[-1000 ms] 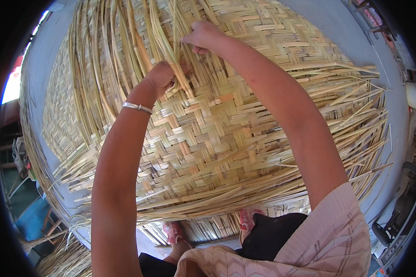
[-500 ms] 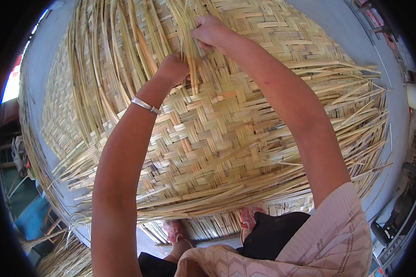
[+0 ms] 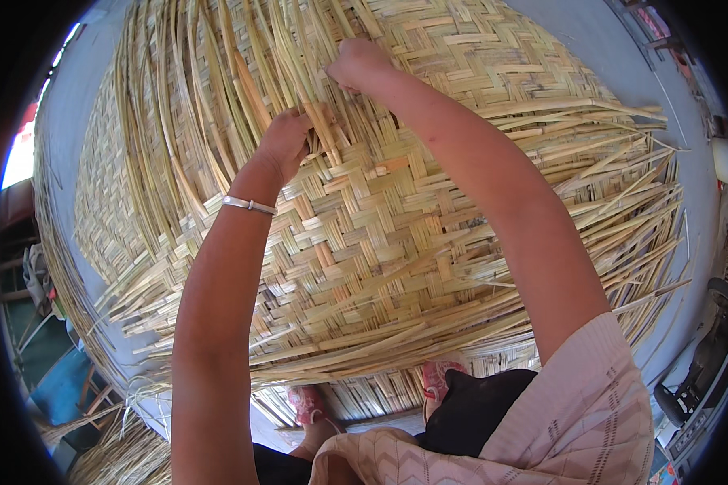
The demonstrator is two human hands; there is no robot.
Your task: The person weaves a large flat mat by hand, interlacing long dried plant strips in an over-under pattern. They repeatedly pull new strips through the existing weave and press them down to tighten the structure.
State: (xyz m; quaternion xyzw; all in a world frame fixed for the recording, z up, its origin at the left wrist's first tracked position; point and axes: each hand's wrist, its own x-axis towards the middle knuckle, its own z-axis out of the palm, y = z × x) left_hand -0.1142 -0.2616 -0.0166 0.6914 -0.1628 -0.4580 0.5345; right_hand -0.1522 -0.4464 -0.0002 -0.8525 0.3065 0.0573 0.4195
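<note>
A large mat (image 3: 372, 250) woven from flat, pale yellow-green reed strips spreads out before me. My left hand (image 3: 285, 145), with a silver bangle on its wrist, is closed around a few reed strips (image 3: 319, 125) that run up and away across the weave. Farther off and to the right, my right hand (image 3: 360, 66) is curled shut close to the mat's surface. Its fingertips are turned under, so whatever they pinch is hidden. Long loose strips (image 3: 174, 97) lie folded back over the mat, left of both hands.
Unwoven strip ends (image 3: 623, 210) fan out along the mat's right side, and more bundle along its near edge. My feet in red shoes (image 3: 306, 404) stand just below. A blue object (image 3: 61, 384) and a reed pile (image 3: 121, 453) are at lower left; a wheeled thing (image 3: 696, 372) stands at right.
My left hand has shifted slightly left and nearer to me. My right hand has come a little nearer, and the strips between the hands now lean farther left, away from it.
</note>
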